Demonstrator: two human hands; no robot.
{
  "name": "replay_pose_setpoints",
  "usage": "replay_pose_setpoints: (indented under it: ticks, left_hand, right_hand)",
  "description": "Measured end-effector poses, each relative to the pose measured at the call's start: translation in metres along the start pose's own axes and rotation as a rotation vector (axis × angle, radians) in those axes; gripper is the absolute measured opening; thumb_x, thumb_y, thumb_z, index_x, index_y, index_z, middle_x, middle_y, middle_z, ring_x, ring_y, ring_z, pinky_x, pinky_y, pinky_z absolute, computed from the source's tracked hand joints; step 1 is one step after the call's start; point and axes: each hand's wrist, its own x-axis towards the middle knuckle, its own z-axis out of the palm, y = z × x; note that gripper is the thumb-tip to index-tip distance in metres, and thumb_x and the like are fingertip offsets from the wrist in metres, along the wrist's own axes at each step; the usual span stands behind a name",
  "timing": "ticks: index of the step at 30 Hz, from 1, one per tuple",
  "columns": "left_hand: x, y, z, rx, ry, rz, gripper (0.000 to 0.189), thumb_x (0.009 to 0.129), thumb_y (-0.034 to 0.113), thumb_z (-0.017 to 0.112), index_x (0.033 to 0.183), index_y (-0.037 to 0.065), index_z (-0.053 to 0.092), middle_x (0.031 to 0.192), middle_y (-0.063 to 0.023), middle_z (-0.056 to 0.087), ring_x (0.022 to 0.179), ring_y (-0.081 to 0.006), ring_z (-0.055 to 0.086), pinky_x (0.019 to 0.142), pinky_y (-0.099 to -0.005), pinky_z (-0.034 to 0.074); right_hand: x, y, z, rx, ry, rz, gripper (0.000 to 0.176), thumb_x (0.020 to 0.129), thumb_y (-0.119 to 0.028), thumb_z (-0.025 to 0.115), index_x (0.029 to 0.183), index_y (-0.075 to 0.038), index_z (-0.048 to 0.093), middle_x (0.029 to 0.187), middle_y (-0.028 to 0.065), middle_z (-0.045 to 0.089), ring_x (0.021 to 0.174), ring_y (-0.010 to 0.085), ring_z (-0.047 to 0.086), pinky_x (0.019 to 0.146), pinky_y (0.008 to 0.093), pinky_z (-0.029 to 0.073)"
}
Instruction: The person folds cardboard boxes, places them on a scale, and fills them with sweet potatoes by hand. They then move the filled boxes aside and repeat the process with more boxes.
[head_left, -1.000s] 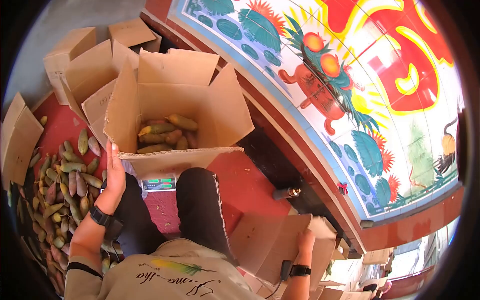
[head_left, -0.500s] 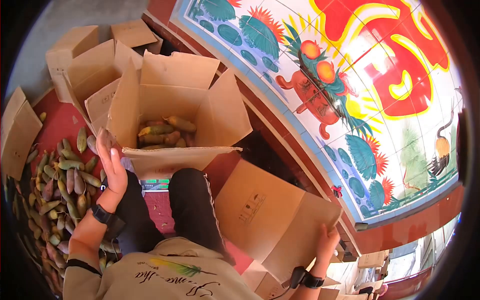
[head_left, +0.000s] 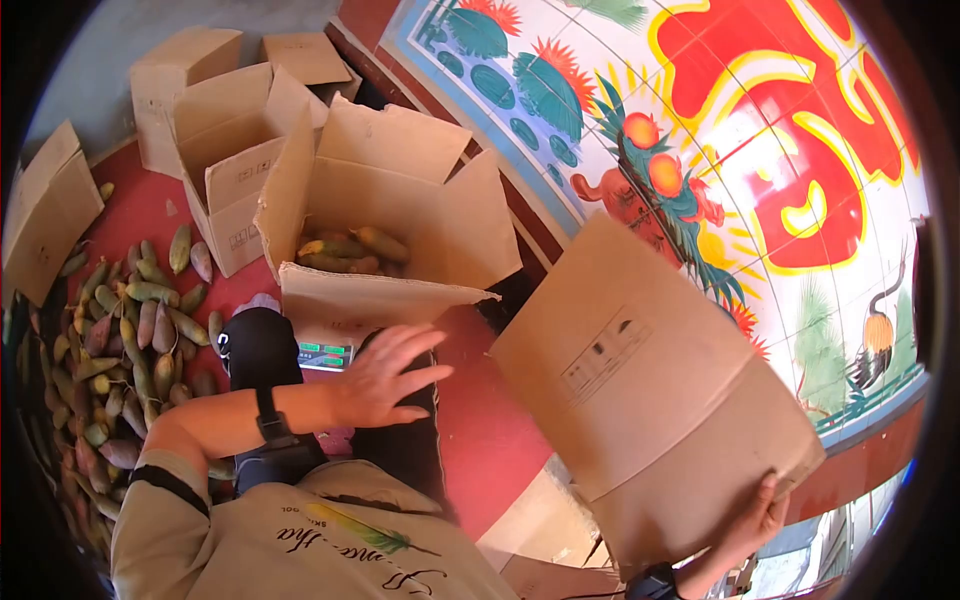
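Note:
My left hand [head_left: 390, 377] is empty, its fingers spread, above my lap and in front of a digital scale [head_left: 325, 355] with a lit green display. At the right, my right hand [head_left: 762, 520] grips the lower edge of a folded cardboard box [head_left: 640, 400], which is raised and tilted. An open cardboard box [head_left: 390, 305] stands beyond my knees, with several long green and reddish vegetables [head_left: 350, 250] at its bottom. The scale is partly hidden by that box.
A large pile of similar vegetables [head_left: 130, 350] lies on the red floor at left. More open boxes [head_left: 235, 185] stand behind it, and another box [head_left: 50, 215] is at far left. A painted tile wall [head_left: 740, 150] rises at right.
My left hand has moved right from beside the open box to over my lap. The folded box has risen up and to the right in my right hand. The view has shifted.

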Motion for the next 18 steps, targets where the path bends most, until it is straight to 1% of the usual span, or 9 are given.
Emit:
replay_pose_setpoints:
  ticks: [3, 5, 6, 7, 9, 11, 13, 15, 18]
  left_hand:
    - [0.021, 0.015, 0.007, -0.125, -0.141, -0.155, 0.054, 0.078, 0.028, 0.058, 0.123, 0.005, 0.039, 0.128, -0.0203, 0.033, 0.118, -0.0359, 0.034, 0.096, -0.0437, 0.03]
    - [0.03, 0.019, 0.017, -0.539, -0.074, -0.354, 0.056, 0.082, 0.024, 0.054, 0.128, 0.002, 0.032, 0.13, -0.0196, 0.031, 0.121, -0.0319, 0.031, 0.099, -0.0381, 0.027]
    - [0.037, 0.016, 0.02, -0.688, -0.122, -0.392, 0.061, 0.087, 0.024, 0.049, 0.134, 0.001, 0.019, 0.133, -0.0201, 0.028, 0.123, -0.0288, 0.03, 0.099, -0.0356, 0.027]
    - [0.043, 0.016, 0.02, -0.665, -0.102, -0.403, 0.061, 0.087, 0.024, 0.049, 0.134, 0.001, 0.019, 0.133, -0.0201, 0.028, 0.123, -0.0288, 0.03, 0.099, -0.0356, 0.027]
    - [0.057, 0.015, 0.018, -1.133, -0.119, -0.586, 0.067, 0.089, 0.035, 0.045, 0.136, 0.003, 0.009, 0.137, -0.0203, 0.024, 0.121, -0.0281, 0.035, 0.097, -0.0352, 0.031]
    - [0.072, 0.013, 0.0, -1.153, -0.126, -0.605, 0.076, 0.089, 0.042, 0.042, 0.137, 0.004, -0.003, 0.139, -0.0205, 0.019, 0.121, -0.0264, 0.037, 0.098, -0.0371, 0.031]
    - [0.083, 0.008, -0.012, -1.407, 0.015, -0.644, 0.076, 0.09, 0.041, 0.04, 0.137, 0.006, -0.009, 0.14, -0.0201, 0.014, 0.127, -0.0264, 0.027, 0.1, -0.0385, 0.028]
    - [0.09, -0.003, -0.027, -1.492, 0.127, -0.567, 0.086, 0.085, 0.05, 0.042, 0.136, 0.01, -0.016, 0.141, -0.0198, 0.008, 0.128, -0.0287, 0.023, 0.101, -0.043, 0.027]
    - [0.096, -0.014, -0.057, -1.531, 0.475, -0.506, 0.092, 0.08, 0.056, 0.046, 0.136, 0.017, -0.015, 0.141, -0.0232, 0.0, 0.127, -0.0354, 0.022, 0.099, -0.0463, 0.029]
  right_hand:
    - [0.014, -0.028, -0.011, 0.016, 0.151, 0.031, 0.037, 0.085, -0.031, 0.057, 0.101, 0.002, 0.058, 0.094, 0.0064, 0.058, 0.08, 0.0123, 0.05, 0.071, 0.0248, 0.041]
    - [0.023, -0.043, -0.011, -0.012, 0.211, -0.15, 0.04, 0.084, -0.032, 0.058, 0.104, 0.003, 0.057, 0.098, 0.0088, 0.058, 0.086, 0.0133, 0.049, 0.076, 0.0254, 0.041]
    - [0.019, -0.055, -0.003, 0.058, 0.308, -0.07, 0.042, 0.085, -0.031, 0.057, 0.109, 0.003, 0.054, 0.105, 0.0113, 0.056, 0.092, 0.0157, 0.05, 0.083, 0.0275, 0.04]
    - [0.015, -0.071, 0.009, 0.261, 0.356, -0.002, 0.043, 0.085, -0.029, 0.056, 0.114, 0.003, 0.051, 0.112, 0.0129, 0.054, 0.095, 0.0185, 0.051, 0.087, 0.0291, 0.04]
    - [0.024, -0.061, 0.003, 0.174, 0.414, -0.147, 0.026, 0.078, -0.018, 0.065, 0.09, 0.004, 0.058, 0.078, 0.012, 0.064, 0.068, 0.0153, 0.058, 0.056, 0.0287, 0.046]
    - [0.009, -0.112, 0.045, 0.215, 0.469, -0.328, 0.025, 0.081, -0.02, 0.062, 0.087, 0.004, 0.057, 0.074, 0.0125, 0.062, 0.065, 0.021, 0.058, 0.055, 0.0318, 0.046]
    - [0.007, -0.119, 0.062, 0.364, 0.404, -0.152, 0.045, 0.085, -0.028, 0.056, 0.117, 0.004, 0.049, 0.116, 0.0144, 0.052, 0.098, 0.0213, 0.051, 0.088, 0.0306, 0.04]
    - [0.018, -0.109, 0.083, 0.425, 0.455, -0.217, 0.049, 0.084, -0.03, 0.056, 0.115, 0.008, 0.048, 0.114, 0.0178, 0.052, 0.098, 0.0224, 0.051, 0.087, 0.0318, 0.041]
    - [0.012, -0.124, 0.121, 0.501, 0.436, -0.04, 0.047, 0.085, -0.031, 0.056, 0.11, 0.009, 0.05, 0.109, 0.018, 0.053, 0.093, 0.0218, 0.052, 0.082, 0.0315, 0.043]
